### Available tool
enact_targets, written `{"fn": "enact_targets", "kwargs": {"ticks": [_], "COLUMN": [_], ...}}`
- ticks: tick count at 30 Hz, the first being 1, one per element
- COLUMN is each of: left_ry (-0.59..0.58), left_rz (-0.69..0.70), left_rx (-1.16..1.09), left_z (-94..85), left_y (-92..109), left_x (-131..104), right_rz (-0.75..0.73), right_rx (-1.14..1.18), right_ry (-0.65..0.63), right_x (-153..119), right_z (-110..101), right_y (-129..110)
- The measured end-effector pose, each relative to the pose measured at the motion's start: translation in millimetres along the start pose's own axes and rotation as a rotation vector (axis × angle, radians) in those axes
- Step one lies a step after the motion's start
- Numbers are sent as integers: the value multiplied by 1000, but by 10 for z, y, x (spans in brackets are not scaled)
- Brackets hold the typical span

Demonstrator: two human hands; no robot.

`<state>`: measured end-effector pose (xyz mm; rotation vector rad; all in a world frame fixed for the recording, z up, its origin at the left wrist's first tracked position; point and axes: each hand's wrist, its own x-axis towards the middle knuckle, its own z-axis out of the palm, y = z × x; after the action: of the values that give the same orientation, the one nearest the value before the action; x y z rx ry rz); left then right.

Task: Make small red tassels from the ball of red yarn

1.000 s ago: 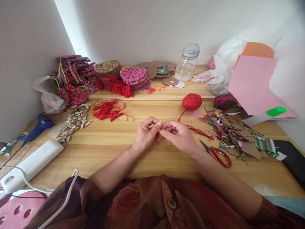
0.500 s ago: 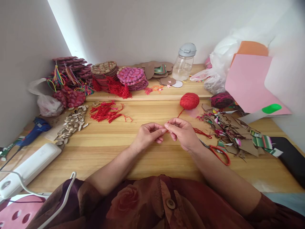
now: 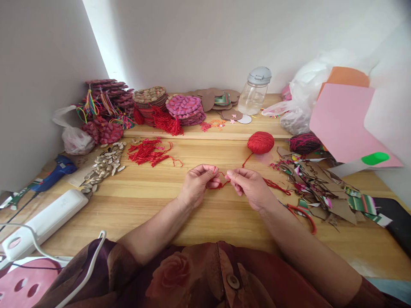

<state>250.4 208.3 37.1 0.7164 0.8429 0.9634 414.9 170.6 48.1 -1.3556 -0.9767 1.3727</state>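
Note:
Over the middle of the wooden table, my left hand pinches red yarn between thumb and fingers. A short way to its right, my right hand is closed in a pinch on the same yarn. Thin red strands span the small gap between the fingertips. Behind my right hand sits a red yarn ball, with a strand running down towards that hand. A loose bundle of red strands sticks out to the right of my right hand. Red tassels lie in a pile further left.
Red-handled scissors and cardboard scraps lie at the right. A shelf at the back bears round stacks and a bottle. Shells, a blue glue gun and a white power strip are at the left.
My hands have moved apart from fingertips touching, and red strands now show between them. The whole view has shifted slightly, so the table items appear lower and further right.

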Motion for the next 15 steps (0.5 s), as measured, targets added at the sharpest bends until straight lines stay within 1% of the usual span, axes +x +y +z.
{"fn": "enact_targets", "kwargs": {"ticks": [3, 5, 9, 11, 13, 15], "left_ry": [24, 35, -6, -28, -23, -9], "left_rz": [0, -4, -8, -37, -77, -132], "left_rx": [-40, -39, 34, 64, 65, 55], "left_z": [-12, -7, 26, 42, 49, 47], "left_y": [4, 3, -1, -1, 2, 6], "left_x": [12, 10, -28, -46, -51, -44], "right_rz": [-45, -65, -62, -82, -150, -249], "right_rx": [-209, -207, 14, 79, 84, 35], "right_ry": [-100, -110, 23, 76, 102, 92], "right_x": [-57, -73, -44, -20, -4, -3], "right_z": [53, 95, 164, 175, 172, 165], "right_y": [-5, 2, 75, 115, 137, 143]}}
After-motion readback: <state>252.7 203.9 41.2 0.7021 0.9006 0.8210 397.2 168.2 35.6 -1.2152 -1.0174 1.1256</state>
